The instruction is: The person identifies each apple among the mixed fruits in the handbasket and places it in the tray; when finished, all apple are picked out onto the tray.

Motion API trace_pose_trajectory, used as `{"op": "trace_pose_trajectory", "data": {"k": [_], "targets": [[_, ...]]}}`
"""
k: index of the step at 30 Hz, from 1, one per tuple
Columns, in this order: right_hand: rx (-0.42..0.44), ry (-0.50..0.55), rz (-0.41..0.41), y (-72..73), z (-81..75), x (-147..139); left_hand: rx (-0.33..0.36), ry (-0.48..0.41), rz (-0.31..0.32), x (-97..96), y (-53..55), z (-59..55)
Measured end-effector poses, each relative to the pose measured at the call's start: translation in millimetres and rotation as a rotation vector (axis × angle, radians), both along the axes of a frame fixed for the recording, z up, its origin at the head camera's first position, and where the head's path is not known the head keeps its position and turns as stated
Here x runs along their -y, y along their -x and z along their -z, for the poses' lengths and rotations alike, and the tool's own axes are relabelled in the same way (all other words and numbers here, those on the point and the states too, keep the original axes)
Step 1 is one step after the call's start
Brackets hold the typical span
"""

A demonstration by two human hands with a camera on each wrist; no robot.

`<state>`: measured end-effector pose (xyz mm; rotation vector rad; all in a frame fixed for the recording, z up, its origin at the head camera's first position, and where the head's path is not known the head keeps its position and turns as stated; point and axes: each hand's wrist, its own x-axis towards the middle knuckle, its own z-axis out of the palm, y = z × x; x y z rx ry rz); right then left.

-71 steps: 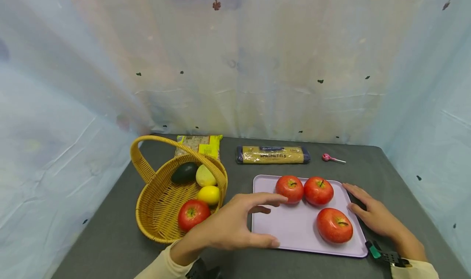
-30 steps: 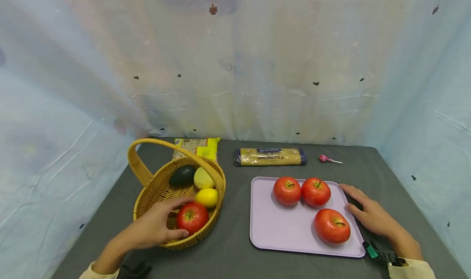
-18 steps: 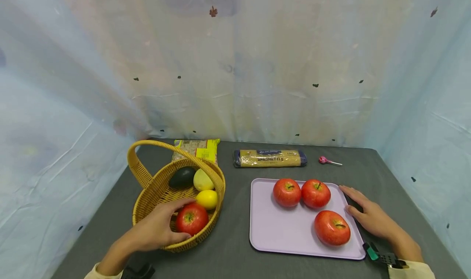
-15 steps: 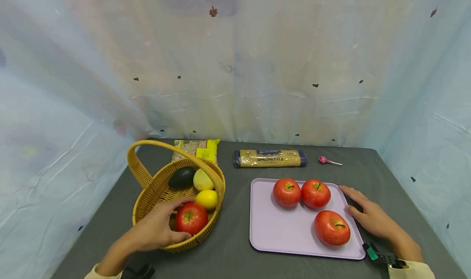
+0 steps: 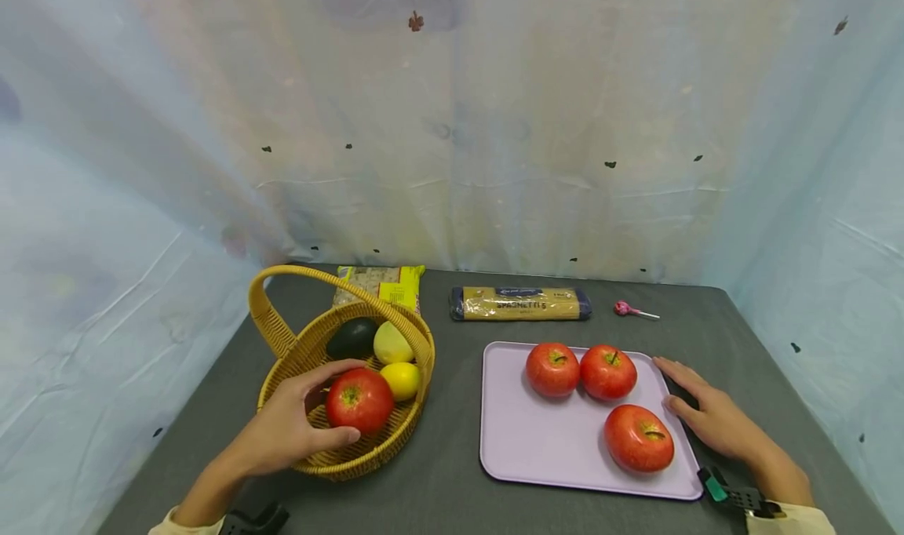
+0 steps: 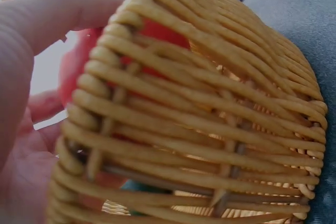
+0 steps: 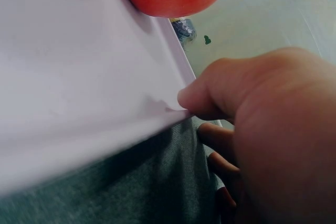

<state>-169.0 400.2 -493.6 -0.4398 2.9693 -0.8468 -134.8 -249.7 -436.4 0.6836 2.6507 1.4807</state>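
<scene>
My left hand (image 5: 286, 425) grips a red apple (image 5: 360, 401) between thumb and fingers, inside the near part of a yellow wicker basket (image 5: 282, 386). In the left wrist view the basket's woven wall (image 6: 199, 114) hides much of that apple. Beside the apple in the basket are a yellow lemon (image 5: 401, 380), a pale green fruit (image 5: 392, 343) and a dark green avocado (image 5: 351, 338). My right hand (image 5: 720, 417) lies along the right edge of a lilac tray (image 5: 544, 449), its thumb touching the rim in the right wrist view. Three red apples (image 5: 639, 438) sit on the tray.
Behind the basket lies a yellow-and-clear food bag (image 5: 401, 285). A spaghetti packet (image 5: 521, 303) and a pink lollipop (image 5: 623, 308) lie farther back than the tray. The basket's tall handle (image 5: 311, 271) arches over its far side. A pale curtain surrounds the grey table.
My left hand has moved from over the tray's left side to the basket and taken hold of the apple there. Lately that apple has risen slightly and shifted left. The right hand stays put.
</scene>
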Motion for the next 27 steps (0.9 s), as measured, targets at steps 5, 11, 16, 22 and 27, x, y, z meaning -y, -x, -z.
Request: {"op": "trace_pose_trajectory", "data": {"k": [5, 11, 16, 22, 27], "targets": [[-0.012, -0.005, -0.002, -0.2, 2.1, 0.3, -0.02, -0.03, -0.021, 6.5, -6.3, -8.1], [-0.01, -0.004, 0.0, -1.0, 2.4, -0.3, -0.045, -0.049, -0.013, 9.7, -17.6, -22.5], [-0.005, -0.004, 0.005, -1.0, 1.2, -0.9, -0.041, -0.075, 0.028, 4.5, -26.8, -34.7], [0.023, -0.005, 0.013, -2.1, 0.8, -0.7, -0.047, -0.123, 0.131, -13.7, -32.0, -46.8], [0.028, -0.01, 0.017, -2.0, -0.5, -0.3, -0.051, -0.123, 0.171, -32.9, -31.6, -51.9]]}}
